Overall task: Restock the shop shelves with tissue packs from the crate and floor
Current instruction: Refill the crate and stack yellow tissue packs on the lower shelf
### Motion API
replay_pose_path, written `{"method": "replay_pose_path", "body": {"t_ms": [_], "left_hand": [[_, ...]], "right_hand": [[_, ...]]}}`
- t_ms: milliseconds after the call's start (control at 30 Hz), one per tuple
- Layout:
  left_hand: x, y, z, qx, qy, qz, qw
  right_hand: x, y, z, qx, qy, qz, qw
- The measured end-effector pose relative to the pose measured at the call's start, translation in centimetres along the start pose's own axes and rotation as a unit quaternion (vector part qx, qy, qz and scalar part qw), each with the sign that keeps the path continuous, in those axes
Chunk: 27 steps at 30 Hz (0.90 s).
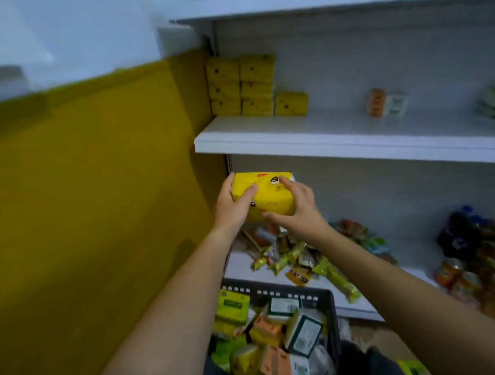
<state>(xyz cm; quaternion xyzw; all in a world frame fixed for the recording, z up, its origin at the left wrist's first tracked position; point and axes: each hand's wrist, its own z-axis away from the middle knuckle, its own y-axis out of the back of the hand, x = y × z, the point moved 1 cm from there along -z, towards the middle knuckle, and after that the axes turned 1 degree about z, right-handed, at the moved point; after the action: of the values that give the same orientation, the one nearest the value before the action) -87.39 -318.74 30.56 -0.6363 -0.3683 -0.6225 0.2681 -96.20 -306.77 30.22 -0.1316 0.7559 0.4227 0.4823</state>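
Tissue pack [266, 196] in yellow cartoon-face wrap, up in the air just under the front lip of the middle shelf [326, 137], well above the crate [326, 300] down at 6 o'clock. Gripped from both sides: left hand [234, 206] curled round the 9 o'clock end, right hand [298, 212] wrapped over the 3 o'clock end with the thumb along the near bottom edge.

Handling guess: looks light and squishy (soft film over paper, going by the puffy rounded corners), so probably next to no weight but a bit slick. Best taken by the 2 short ends or across the broad faces, not by loose film at the seams. Hardly fragile, no need to baby it, though could end up lumpy and bad for stacking if squeezed hard.

Likely home: up at 12 o'clock beside the yellow stack [242, 88], on top of the lone pack [291, 103] at its 3 o'clock side (2 columns of 3 there, then just 1). Needs a flat, square set-down, otherwise liable to lean.
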Motion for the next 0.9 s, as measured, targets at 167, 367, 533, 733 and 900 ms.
{"method": "replay_pose_path", "body": {"t_ms": [167,367,533,733,900], "left_hand": [[6.8,-1.7,-4.0,-0.055,-0.089,-0.063,0.993],[10.7,-5.6,-14.0,-0.107,-0.111,-0.151,0.976],[11.2,-10.7,-21.8,-0.095,-0.139,-0.113,0.979],[9.2,-15.5,-28.6,-0.069,-0.09,-0.029,0.993],[8.8,-18.5,-34.5,-0.052,-0.096,0.001,0.994]], "right_hand": [[-3.4,5.6,-4.1,0.066,0.063,0.033,0.995],[-2.5,10.8,-13.4,0.09,0.075,0.064,0.991],[0.7,13.4,-21.6,0.153,0.05,0.014,0.987],[4.9,14.9,-28.3,0.203,0.044,0.017,0.978],[6.8,16.1,-34.9,0.216,0.012,0.011,0.976]]}}
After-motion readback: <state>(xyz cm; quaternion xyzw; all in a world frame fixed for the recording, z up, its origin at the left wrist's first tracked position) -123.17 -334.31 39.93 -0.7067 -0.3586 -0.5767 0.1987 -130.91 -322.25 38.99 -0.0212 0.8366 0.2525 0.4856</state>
